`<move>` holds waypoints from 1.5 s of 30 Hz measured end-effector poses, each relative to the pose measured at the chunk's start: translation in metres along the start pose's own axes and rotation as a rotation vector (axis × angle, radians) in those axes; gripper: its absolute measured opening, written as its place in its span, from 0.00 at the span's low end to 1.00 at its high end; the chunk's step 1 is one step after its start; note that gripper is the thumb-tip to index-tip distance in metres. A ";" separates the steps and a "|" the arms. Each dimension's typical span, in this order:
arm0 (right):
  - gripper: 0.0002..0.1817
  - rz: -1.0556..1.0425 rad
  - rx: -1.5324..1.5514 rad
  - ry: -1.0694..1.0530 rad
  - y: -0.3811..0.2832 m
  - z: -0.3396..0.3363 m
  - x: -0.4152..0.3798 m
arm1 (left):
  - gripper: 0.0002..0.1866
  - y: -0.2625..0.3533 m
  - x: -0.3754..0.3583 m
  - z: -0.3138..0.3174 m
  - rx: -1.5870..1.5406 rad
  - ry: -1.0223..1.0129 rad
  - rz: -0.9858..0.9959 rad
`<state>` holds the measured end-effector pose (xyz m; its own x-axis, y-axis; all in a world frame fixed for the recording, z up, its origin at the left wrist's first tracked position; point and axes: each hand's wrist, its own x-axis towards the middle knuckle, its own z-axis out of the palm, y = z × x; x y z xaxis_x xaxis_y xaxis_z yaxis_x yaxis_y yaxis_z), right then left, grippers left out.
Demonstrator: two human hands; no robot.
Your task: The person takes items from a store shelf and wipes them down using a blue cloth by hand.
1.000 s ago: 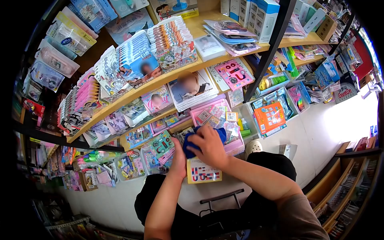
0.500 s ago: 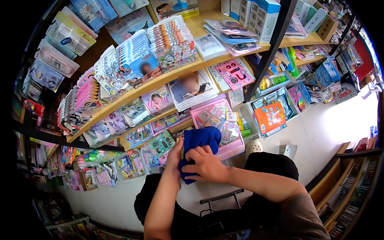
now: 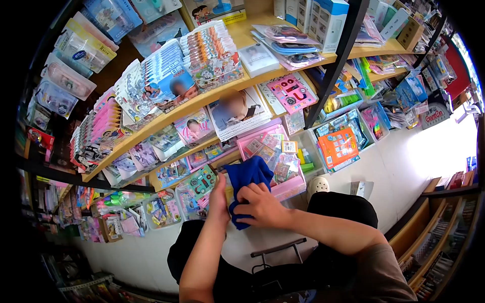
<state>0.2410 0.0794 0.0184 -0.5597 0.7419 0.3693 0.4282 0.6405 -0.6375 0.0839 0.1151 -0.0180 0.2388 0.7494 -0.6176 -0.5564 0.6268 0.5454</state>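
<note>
A dark blue cloth is bunched between my two hands above the lap. My right hand presses on it from the right with curled fingers and grips its folds. My left hand stands upright at the cloth's left edge, its fingers mostly out of sight behind. A small yellowish strip of some item shows between the left hand and the cloth, but the item itself is covered. Just beyond the cloth sits a pink box filled with small packaged cards.
A wooden shelf ahead carries rows of packaged cards and a white box. Below stand clear bins, one with an orange package. A black shelf post rises at right. Wooden racks line the right side.
The blue cloth's top has spread into a looser, more pointed shape and its left corner reaches farther left. My left hand's fingers look straighter. The view has shifted slightly.
</note>
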 end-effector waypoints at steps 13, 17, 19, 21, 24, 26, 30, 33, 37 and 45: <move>0.12 0.012 0.062 -0.102 0.017 -0.013 -0.002 | 0.19 0.028 -0.010 -0.018 0.034 0.096 0.067; 0.14 0.139 0.066 -0.083 0.043 -0.010 -0.017 | 0.19 0.031 -0.019 -0.018 0.057 0.081 0.134; 0.14 0.233 -0.011 -0.015 0.055 -0.014 -0.022 | 0.21 0.035 -0.022 -0.021 0.027 0.069 0.144; 0.14 0.394 0.078 0.112 0.058 -0.023 -0.024 | 0.22 0.041 -0.026 -0.018 0.012 0.052 0.181; 0.14 0.507 0.349 0.203 0.054 -0.024 -0.015 | 0.23 0.045 -0.032 -0.011 -0.012 0.056 0.182; 0.14 0.283 0.367 0.151 0.037 -0.016 -0.013 | 0.22 0.045 -0.029 -0.010 -0.023 0.058 0.160; 0.14 0.255 0.360 0.066 0.017 0.000 -0.011 | 0.21 0.032 -0.019 -0.013 -0.004 0.025 0.154; 0.15 0.366 0.357 0.244 0.032 0.006 -0.001 | 0.21 0.022 -0.022 -0.006 -0.015 -0.079 0.082; 0.15 0.573 0.284 0.460 0.057 0.002 0.010 | 0.21 0.006 -0.027 0.006 0.022 -0.106 0.017; 0.30 0.993 0.533 0.505 0.061 0.015 0.014 | 0.19 0.012 -0.026 0.000 0.504 -0.021 0.477</move>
<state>0.2482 0.1262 -0.0257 0.2305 0.9295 -0.2880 0.1020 -0.3174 -0.9428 0.0706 0.1032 0.0047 0.0777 0.9685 -0.2366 -0.1683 0.2466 0.9544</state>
